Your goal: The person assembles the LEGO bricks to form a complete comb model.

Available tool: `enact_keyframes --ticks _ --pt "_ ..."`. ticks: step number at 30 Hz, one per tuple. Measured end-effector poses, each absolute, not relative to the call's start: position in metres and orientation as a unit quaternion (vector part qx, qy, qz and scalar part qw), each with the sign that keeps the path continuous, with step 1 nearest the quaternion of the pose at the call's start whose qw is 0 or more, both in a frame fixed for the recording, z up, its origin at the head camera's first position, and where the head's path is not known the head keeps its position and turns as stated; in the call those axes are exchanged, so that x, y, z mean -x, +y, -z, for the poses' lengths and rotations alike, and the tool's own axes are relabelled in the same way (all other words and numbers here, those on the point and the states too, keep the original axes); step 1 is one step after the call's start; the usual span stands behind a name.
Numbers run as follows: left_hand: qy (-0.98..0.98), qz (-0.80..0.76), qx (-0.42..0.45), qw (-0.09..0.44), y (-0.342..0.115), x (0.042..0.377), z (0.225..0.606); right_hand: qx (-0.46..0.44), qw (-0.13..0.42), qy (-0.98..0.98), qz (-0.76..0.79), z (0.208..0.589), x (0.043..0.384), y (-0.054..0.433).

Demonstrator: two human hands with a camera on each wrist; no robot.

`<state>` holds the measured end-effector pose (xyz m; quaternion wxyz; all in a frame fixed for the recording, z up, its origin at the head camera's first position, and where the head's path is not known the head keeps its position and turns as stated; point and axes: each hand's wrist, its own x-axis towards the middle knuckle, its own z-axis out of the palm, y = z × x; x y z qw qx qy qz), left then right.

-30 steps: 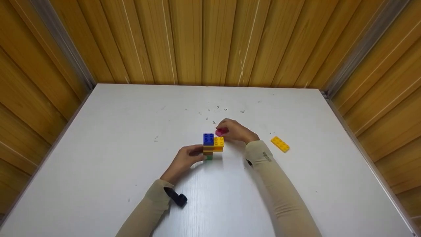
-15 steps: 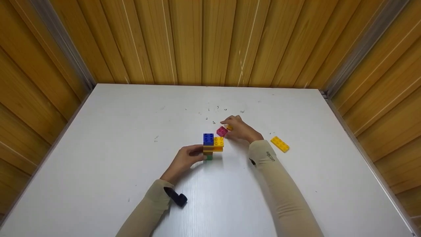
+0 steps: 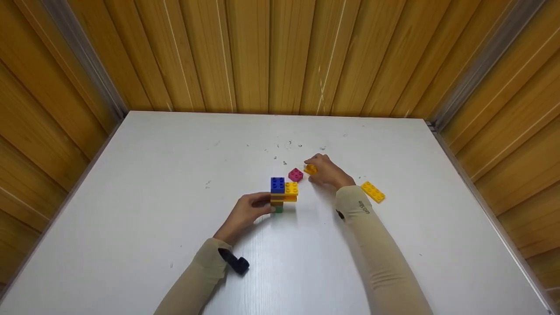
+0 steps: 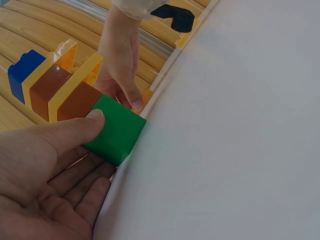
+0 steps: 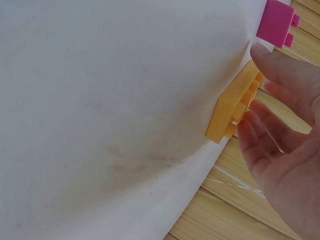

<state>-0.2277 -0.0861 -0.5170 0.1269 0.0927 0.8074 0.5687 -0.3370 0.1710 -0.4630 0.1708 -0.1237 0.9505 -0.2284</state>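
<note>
Close-fitting beige, with black at both wrists.
The left sleeve (image 3: pixel 192 278) and right sleeve (image 3: pixel 380 262) are the same pale beige, smooth along the forearm, with fine creases gathered across the right one and soft folds near the left cuff (image 3: pixel 214 246). Dark printed lettering (image 3: pixel 364 207), too small to read, sits near the end of the right sleeve. A black strap with a chunky block at its tip (image 3: pixel 235 262) juts from the left wrist; a black piece (image 4: pixel 179 17) on the right wrist shows as a curved arm ending in a squarish block. Beyond the cuffs the left hand (image 3: pixel 246 212) and right hand (image 3: pixel 328 172) are bare.
</note>
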Motion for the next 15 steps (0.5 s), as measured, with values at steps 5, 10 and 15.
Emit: enact_keyframes --ticks 5,10,15 --pt "0.802 -0.576 -0.083 0.134 -0.086 0.227 0.516 0.137 0.163 0.950 0.228 0.464 0.336 0.176" --pt "0.803 -0.575 -0.082 0.134 -0.085 0.227 0.515 0.153 0.160 0.946 0.238 0.466 0.336 0.179" --pt "0.803 -0.574 -0.081 0.135 -0.085 0.226 0.516 0.148 0.165 0.943 0.249 0.467 0.335 0.182"
